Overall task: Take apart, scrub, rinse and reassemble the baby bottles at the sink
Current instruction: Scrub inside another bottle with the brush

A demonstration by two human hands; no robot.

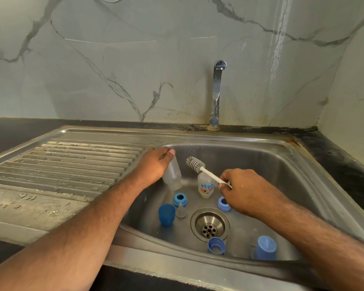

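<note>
My left hand (156, 164) grips a clear, capless baby bottle (173, 175) near its top, tilted over the left side of the steel sink (282, 164). My right hand (246, 190) holds the white handle of a bottle brush (195, 163); its grey bristle head points up and left, in the air beside the held bottle. A second clear bottle with a printed label (205, 186) stands on the sink floor under the brush. Loose parts lie around the drain (210, 224): a blue ring (180, 199), a clear teat (181, 211), a blue cap (166, 214) and a paler ring (223, 203).
Another blue ring (216, 245), a blue cap (265, 247) and a clear part between them lie at the sink's front. The chrome tap (216, 93) stands behind the basin with no water running. A ribbed drainboard (72, 162) stretches to the left, and dark countertop (340, 156) borders the right.
</note>
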